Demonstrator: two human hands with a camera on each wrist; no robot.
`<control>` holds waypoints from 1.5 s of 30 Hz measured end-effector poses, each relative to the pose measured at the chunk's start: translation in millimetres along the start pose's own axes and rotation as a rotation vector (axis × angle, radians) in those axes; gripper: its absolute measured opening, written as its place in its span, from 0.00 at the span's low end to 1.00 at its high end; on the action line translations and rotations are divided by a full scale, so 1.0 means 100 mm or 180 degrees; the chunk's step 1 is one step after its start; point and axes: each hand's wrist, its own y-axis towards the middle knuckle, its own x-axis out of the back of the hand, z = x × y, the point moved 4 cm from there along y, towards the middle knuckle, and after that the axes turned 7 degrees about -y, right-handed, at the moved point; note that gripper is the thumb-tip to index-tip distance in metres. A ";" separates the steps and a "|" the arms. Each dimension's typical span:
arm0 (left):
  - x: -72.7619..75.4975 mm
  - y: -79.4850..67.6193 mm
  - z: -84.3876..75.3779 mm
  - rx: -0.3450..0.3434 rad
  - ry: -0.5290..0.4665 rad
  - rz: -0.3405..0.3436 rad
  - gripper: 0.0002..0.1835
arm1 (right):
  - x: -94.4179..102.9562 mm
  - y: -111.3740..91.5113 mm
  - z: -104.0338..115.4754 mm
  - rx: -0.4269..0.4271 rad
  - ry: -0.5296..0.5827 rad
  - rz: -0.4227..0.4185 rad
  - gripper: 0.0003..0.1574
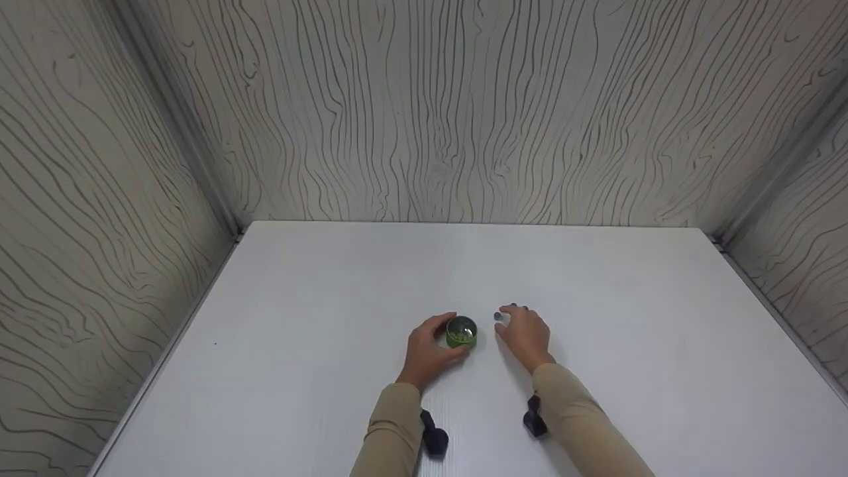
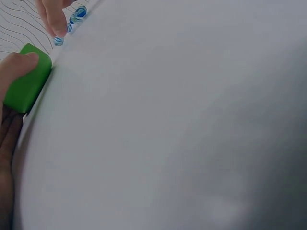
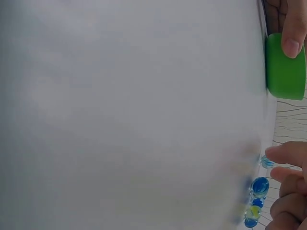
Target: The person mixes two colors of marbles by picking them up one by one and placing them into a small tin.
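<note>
In the head view my left hand (image 1: 426, 350) curls round a small round green cup (image 1: 453, 340), thumb at the near side and fingers at the far side. Its open top faces up, with yellowish-green bits visible inside. The cup's smooth green wall (image 2: 36, 84) shows in the left wrist view, low on the table. To its right, my right hand (image 1: 528, 336) has thumb and forefinger at a small clear-and-blue glass marble (image 3: 266, 162), pinching it at their very tips. The other fingers of that hand are bent.
Several more glass marbles (image 3: 259, 187), blue and one yellow-green, lie just beyond the right fingers. The white table (image 1: 318, 285) runs back to a wood-grain patterned wall (image 1: 424, 119). Similar panels stand at both sides. Dark wrist devices (image 1: 434, 438) hang by the sleeves.
</note>
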 end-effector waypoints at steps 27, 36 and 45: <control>0.00 0.00 -0.01 -0.0069 0.0045 -0.0008 0.32 | 0.00 0.09 0.01 -0.0099 0.0093 0.0214 0.11; 0.02 0.00 -0.03 -0.0038 0.0039 -0.0010 0.33 | 0.00 0.10 0.00 -0.0036 0.0101 0.0097 0.07; 0.02 0.00 -0.01 -0.0074 -0.0096 -0.0027 0.32 | -0.01 0.09 -0.01 -0.0078 0.0181 0.0119 0.07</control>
